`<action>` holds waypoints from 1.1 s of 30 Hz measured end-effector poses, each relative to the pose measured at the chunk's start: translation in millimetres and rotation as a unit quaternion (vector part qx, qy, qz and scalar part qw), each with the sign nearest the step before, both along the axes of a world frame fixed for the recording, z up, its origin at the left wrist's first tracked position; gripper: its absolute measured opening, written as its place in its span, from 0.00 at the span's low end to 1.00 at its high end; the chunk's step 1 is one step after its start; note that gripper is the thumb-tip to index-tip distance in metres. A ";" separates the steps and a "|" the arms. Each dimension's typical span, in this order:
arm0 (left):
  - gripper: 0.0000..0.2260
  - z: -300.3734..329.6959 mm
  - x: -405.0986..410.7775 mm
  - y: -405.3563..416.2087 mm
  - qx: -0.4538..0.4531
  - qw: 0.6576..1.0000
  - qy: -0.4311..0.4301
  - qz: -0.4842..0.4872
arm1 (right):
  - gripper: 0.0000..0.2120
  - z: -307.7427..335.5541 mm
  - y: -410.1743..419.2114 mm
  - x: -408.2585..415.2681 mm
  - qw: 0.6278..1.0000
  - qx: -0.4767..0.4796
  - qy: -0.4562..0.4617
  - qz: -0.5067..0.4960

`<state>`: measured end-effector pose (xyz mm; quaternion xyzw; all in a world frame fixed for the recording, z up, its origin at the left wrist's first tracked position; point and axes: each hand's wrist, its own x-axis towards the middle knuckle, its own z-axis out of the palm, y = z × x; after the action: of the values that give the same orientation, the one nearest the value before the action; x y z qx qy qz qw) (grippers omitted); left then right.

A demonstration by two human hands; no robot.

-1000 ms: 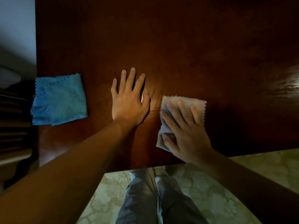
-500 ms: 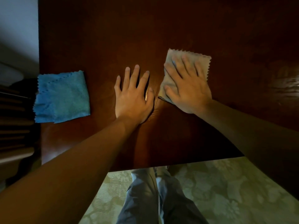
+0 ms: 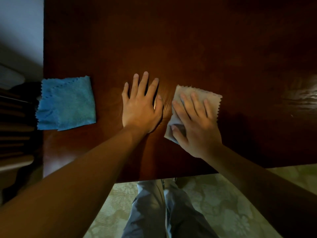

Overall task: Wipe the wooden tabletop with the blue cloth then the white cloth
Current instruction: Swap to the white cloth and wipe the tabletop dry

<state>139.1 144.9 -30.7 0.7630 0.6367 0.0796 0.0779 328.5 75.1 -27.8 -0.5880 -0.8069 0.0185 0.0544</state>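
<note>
Left hand (image 3: 141,109): flat on desk (image 3: 197,48), fingers straight, holding nothing. Right hand (image 3: 197,124): fingers extended, pressing white cloth (image 3: 212,98); cloth's near part hidden beneath palm. Blue cloth (image 3: 66,103): beyond left little finger, overhanging desk edge.

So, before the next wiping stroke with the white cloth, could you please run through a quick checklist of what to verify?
1. Right hand pressing flat on the white cloth: ok.
2. White cloth lying fully on the wooden tabletop: ok.
3. Left hand braced flat on the wood, clear of the cloth: ok.
4. Blue cloth set aside at the left edge, untouched: ok.
5. Tabletop beyond the cloth free of obstacles: ok.
6. Whether the wood is clean: cannot tell, too dark.
</note>
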 end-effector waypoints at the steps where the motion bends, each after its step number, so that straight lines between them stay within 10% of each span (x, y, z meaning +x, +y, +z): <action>1: 0.24 -0.2 0.1 0.2 0.000 1.000 0.000 -0.002 | 0.31 0.2 1.6 0.0 1.000 0.000 -0.004 0.001; 15: 0.24 0.0 0.2 0.0 0.003 1.000 0.011 0.000 | 0.33 4.6 118.5 6.4 0.997 -0.055 -0.018 -0.052; 33: 0.25 0.0 -0.2 0.0 0.010 1.000 0.008 -0.001 | 0.35 6.5 27.7 1.6 0.998 -0.061 -0.002 -0.002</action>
<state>138.9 144.9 -30.7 0.7649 0.6359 0.0796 0.0651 330.1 102.8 -21.3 -0.5922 -0.8029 0.0664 0.0164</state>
